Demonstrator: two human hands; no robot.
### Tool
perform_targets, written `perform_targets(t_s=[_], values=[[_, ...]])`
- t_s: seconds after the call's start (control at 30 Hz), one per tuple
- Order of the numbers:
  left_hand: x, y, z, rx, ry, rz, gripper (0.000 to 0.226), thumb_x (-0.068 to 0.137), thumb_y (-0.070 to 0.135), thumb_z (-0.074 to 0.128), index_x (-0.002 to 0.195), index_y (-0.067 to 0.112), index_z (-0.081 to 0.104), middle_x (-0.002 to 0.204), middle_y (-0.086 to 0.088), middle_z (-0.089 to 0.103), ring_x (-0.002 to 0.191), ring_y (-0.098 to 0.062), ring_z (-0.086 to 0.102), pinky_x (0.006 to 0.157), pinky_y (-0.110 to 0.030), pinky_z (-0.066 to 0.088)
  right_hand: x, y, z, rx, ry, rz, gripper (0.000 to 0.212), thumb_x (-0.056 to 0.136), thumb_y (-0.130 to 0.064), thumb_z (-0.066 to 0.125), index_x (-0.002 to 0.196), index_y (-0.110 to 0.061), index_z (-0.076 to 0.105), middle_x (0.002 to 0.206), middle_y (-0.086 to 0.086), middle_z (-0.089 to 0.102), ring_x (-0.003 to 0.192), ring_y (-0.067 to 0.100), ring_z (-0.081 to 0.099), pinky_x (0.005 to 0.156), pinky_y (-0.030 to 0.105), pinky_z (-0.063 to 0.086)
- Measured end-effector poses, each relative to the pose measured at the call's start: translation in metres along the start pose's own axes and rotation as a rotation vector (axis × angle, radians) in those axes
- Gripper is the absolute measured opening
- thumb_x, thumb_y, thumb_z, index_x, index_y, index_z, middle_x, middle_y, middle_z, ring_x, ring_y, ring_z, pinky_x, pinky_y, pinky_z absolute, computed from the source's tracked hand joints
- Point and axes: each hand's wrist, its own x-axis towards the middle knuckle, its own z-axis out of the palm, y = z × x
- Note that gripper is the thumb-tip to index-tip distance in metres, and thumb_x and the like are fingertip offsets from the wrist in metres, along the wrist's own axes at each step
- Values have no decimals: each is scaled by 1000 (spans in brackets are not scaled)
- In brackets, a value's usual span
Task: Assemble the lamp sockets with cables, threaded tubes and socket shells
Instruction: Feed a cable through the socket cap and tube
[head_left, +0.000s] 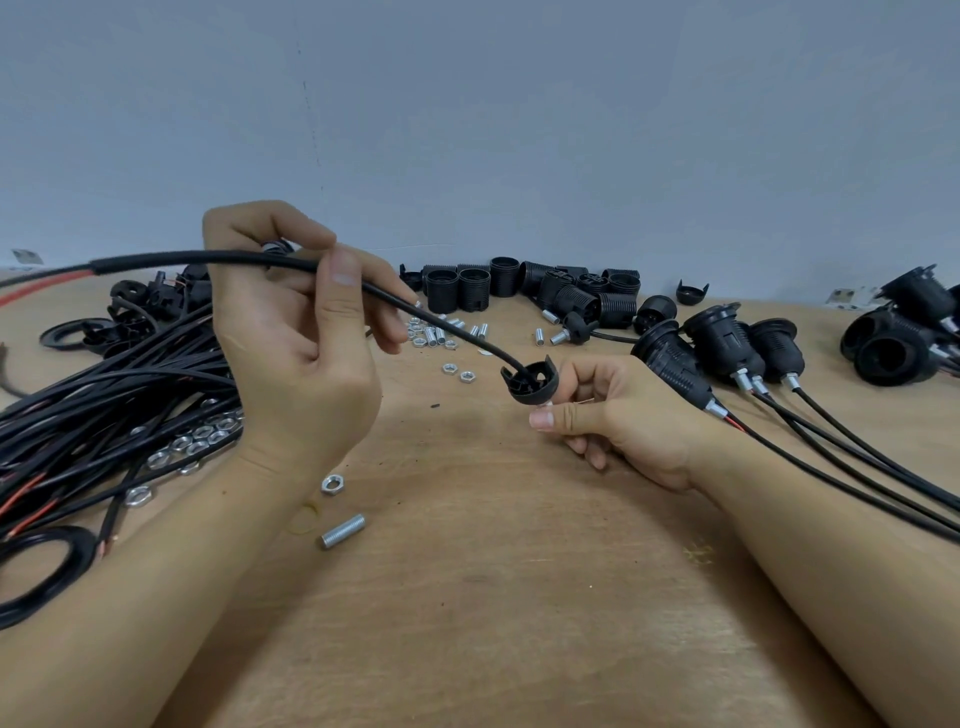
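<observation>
Leftmost, a bundle of thin black cables (104, 395) sprawls over the light wooden tabletop (493, 597), with silver hex nuts (192, 441) scattered along its lower edge. Just right of it, at centre left of the frame, the left hand (296, 343) is raised with its palm toward the camera, thumb and curled fingers pinching a black sheathed cable (218, 258) that enters from the upper left. From that grip the cable slopes down and to the right into a small black dome-shaped socket cap (532, 379). Below the left wrist a short silver threaded tube (343, 531) lies on the wood, a single nut just above it. Right of centre, the right hand (618, 415) holds the cap from underneath, fingers curled and thumb pointing left beneath it. Behind, at upper centre, loose black ribbed socket shells (519, 288) stand grouped. At the right edge lie assembled black sockets (722, 348) with cables attached.
</observation>
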Motion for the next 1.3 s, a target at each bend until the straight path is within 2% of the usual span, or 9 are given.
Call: perform_targets(t_s=[0.27, 0.47, 0.57, 0.67, 0.73, 0.87, 0.97, 1.17, 1.3], values=[[2, -9, -2, 129, 19, -153, 25, 103, -1, 38, 101, 23, 32, 71, -4, 63, 50, -21, 55, 52, -26, 45, -3, 0, 4, -193, -22, -2, 27, 74, -14, 84, 67, -12, 57, 60, 2, 59, 48, 13, 49, 37, 22, 40], [3, -23, -6, 235, 29, -302, 25, 102, 5, 43, 101, 30, 37, 68, 6, 67, 54, -12, 60, 57, -25, 51, -7, -4, 7, -369, 109, -189, 19, 86, -22, 75, 73, -18, 61, 59, 0, 59, 46, 10, 49, 43, 25, 44], [-8, -23, 3, 178, -143, -415, 24, 100, 7, 52, 101, 30, 46, 69, 7, 70, 57, -13, 63, 58, -29, 51, -8, -5, 13, -556, 142, -318, 10, 89, -24, 72, 80, -19, 70, 71, -7, 65, 56, 10, 52, 56, 23, 42], [-20, -25, 12, 216, -369, -482, 11, 96, 15, 62, 99, 25, 58, 73, 7, 74, 68, -4, 69, 66, -31, 53, -8, -7, 15, -541, 163, -377, 6, 91, -22, 70, 86, -21, 74, 74, -2, 68, 66, 19, 56, 59, 22, 40], [-18, -27, 12, 191, -406, -513, 4, 95, 22, 63, 91, 23, 64, 76, 11, 74, 71, -3, 69, 66, -28, 53, -8, -10, 14, -483, 139, -338, 8, 89, -22, 71, 83, -23, 75, 68, -1, 67, 62, 14, 56, 57, 18, 39], [-12, -28, 10, 64, -332, -696, 24, 94, 35, 57, 87, 15, 69, 71, 3, 71, 59, -9, 62, 54, -25, 53, -10, -17, 9, -215, 96, -145, 15, 86, -27, 73, 77, -15, 77, 53, -2, 61, 46, 1, 47, 48, 10, 35], [-6, -29, 7, -126, -171, -814, 24, 98, 26, 58, 84, 8, 68, 65, -3, 67, 54, -13, 57, 52, -24, 50, -12, -23, 7, -45, 0, -51, 27, 76, -40, 72, 78, -13, 78, 54, -1, 59, 41, 4, 37, 40, 13, 28], [-16, -23, 11, -103, -459, -877, 28, 75, 41, 67, 70, 15, 76, 67, -4, 67, 54, -12, 56, 51, -24, 49, -11, -20, 11, 56, -127, 33, 32, 75, -33, 72, 84, -3, 73, 62, 4, 60, 39, 6, 40, 37, 18, 26], [-13, -26, 13, -197, -339, -964, 31, 87, 38, 62, 90, 9, 71, 82, -11, 68, 56, -17, 59, 54, -26, 51, -10, -18, 7, 18, -145, 66, 30, 79, -33, 70, 87, -4, 72, 63, 4, 59, 44, 9, 46, 38, 19, 28]])
